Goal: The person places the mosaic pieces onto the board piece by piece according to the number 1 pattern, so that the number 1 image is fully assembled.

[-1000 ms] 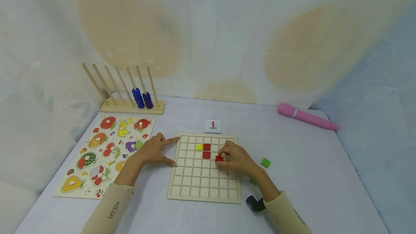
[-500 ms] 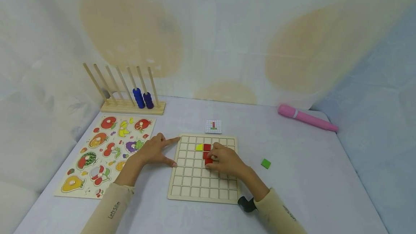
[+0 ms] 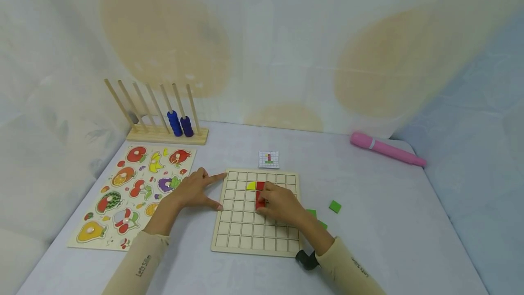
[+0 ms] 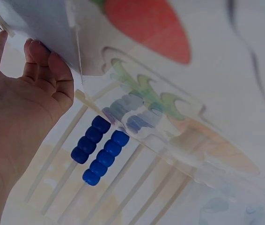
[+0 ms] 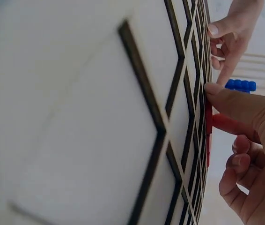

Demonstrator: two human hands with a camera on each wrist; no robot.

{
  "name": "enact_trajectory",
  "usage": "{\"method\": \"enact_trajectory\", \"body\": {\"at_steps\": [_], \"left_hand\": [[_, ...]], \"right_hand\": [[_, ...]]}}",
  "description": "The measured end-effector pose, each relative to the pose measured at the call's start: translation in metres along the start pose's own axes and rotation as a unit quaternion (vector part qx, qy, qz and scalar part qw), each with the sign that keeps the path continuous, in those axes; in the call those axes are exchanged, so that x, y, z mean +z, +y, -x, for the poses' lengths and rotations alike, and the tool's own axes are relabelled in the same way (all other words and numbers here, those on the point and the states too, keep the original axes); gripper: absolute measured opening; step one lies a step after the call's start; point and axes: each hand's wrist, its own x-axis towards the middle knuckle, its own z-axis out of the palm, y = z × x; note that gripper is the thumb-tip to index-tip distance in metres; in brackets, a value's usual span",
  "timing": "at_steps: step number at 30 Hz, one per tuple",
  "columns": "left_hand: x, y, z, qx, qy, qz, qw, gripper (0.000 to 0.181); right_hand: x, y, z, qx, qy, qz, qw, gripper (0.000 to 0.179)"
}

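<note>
A wooden grid board (image 3: pixel 235 240) lies on the white table. Set in its cells are a yellow tile (image 3: pixel 251 185) and a column of red tiles (image 3: pixel 260 185). My right hand (image 3: pixel 282 201) pinches the lowest red tile (image 3: pixel 259 205) between thumb and forefinger, down at the grid just below the other red ones; its fingers partly cover the column. In the right wrist view the thumb (image 5: pixel 221 93) presses along the tile's edge. My left hand (image 3: pixel 194 190) touches the board's left edge with outstretched forefinger and thumb, its other fingers bent.
Behind the board lies a small pattern card (image 3: pixel 268 159). Green tiles (image 3: pixel 335 206) lie to the right, some partly behind the right forearm. A fruit puzzle (image 3: pixel 123 190) and a bead rack (image 3: pixel 168 136) stand left. A pink wand-shaped object (image 3: pixel 386 148) is at back right.
My right hand has carried the red tile leftward across the board and lowered it under the other red tiles. The left hand has stayed at the board's edge.
</note>
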Motion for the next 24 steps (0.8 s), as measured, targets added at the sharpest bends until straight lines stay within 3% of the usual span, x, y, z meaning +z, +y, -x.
{"method": "enact_trajectory", "body": {"at_steps": [9,14,24], "left_hand": [[0.001,0.001,-0.001,0.003,0.001,0.001,1.0000,0.102],[0.001,0.001,-0.001,0.001,-0.001,0.002,1.0000,0.102],[-0.001,0.001,-0.001,0.007,0.000,-0.001,1.0000,0.102]], "right_hand": [[0.001,0.000,0.004,0.007,0.011,-0.003,0.9999,0.031],[-0.007,0.005,0.012,0.013,0.037,-0.040,0.9984,0.035],[-0.028,0.030,0.034,0.108,0.046,-0.098,0.9882,0.040]]}}
